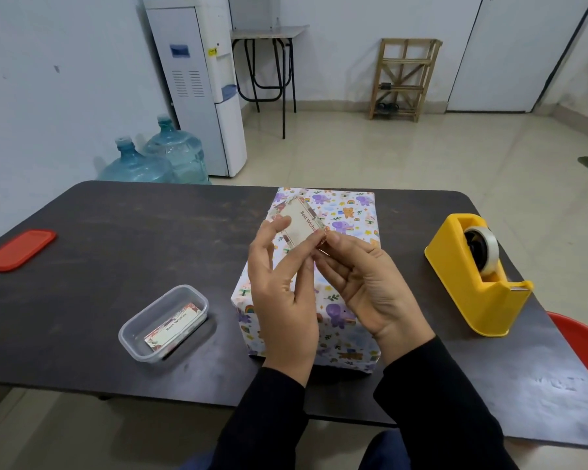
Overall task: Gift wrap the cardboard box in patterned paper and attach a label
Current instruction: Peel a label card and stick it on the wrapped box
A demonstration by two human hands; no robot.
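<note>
The box [348, 212], wrapped in white paper with purple elephants and rainbows, lies lengthwise in the middle of the dark table [123, 239]. Above it I hold a small "Best Wishes" label [301, 221]. My left hand [282, 293] pinches the label's left edge between thumb and fingers. My right hand [360, 283] pinches its lower right corner with thumb and fingertips. Both hands hover over the box's top and hide its middle.
A clear plastic tub [163, 322] with more labels sits left of the box, its red lid [17, 250] at the table's far left. A yellow tape dispenser [476, 273] stands at the right. A red chair [584, 347] is at the right edge.
</note>
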